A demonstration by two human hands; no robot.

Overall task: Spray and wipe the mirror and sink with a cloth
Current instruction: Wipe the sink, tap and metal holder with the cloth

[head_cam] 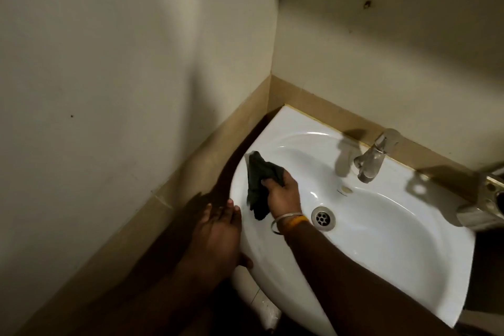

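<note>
A white ceramic sink (381, 226) is fixed in a corner, with a metal drain (323, 218) in its bowl and a chrome tap (372, 157) at the back. My right hand (282, 194) grips a dark cloth (260, 183) and holds it against the sink's left rim. My left hand (218, 234) rests flat, fingers straight, on the outer left edge of the sink. No mirror or spray bottle shows in view.
Cream walls meet in a corner behind the sink, with a beige tiled band (191, 169) along them. A metal fitting (488, 199) juts in at the right edge. The sink's pedestal (261, 305) drops into dark space below.
</note>
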